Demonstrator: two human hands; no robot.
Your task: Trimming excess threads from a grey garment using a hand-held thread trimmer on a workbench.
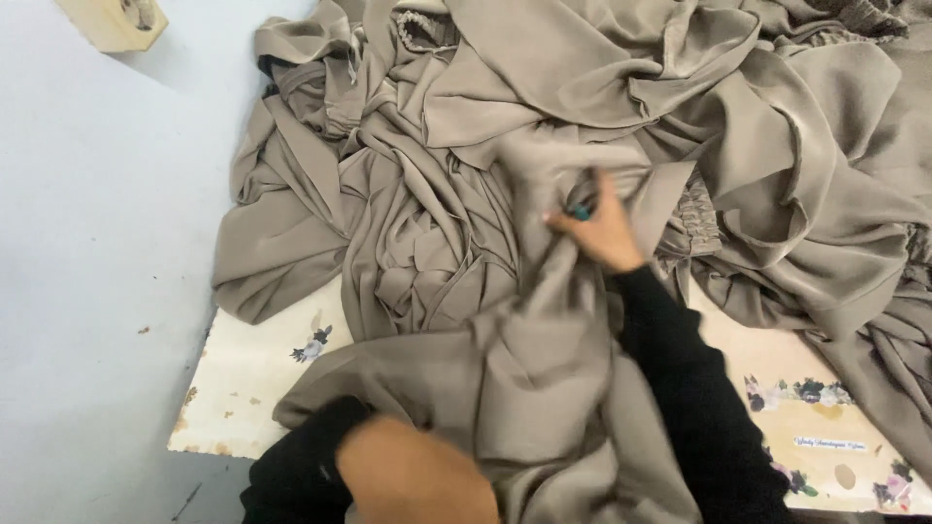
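Right hand (600, 231) outstretched, gripping cloth (524, 349)

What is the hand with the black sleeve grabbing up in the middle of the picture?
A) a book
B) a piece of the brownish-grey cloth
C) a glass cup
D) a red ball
B: the right hand, in a black sleeve, is closed on a fold of the taupe cloth, with a small teal thing showing between its fingers.

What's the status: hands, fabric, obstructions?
Right hand pinching taupe fabric, small teal-tipped tool in its fingers. Left hand resting on fabric's near edge, blurred. Fabric heaped, tangled over cream board.
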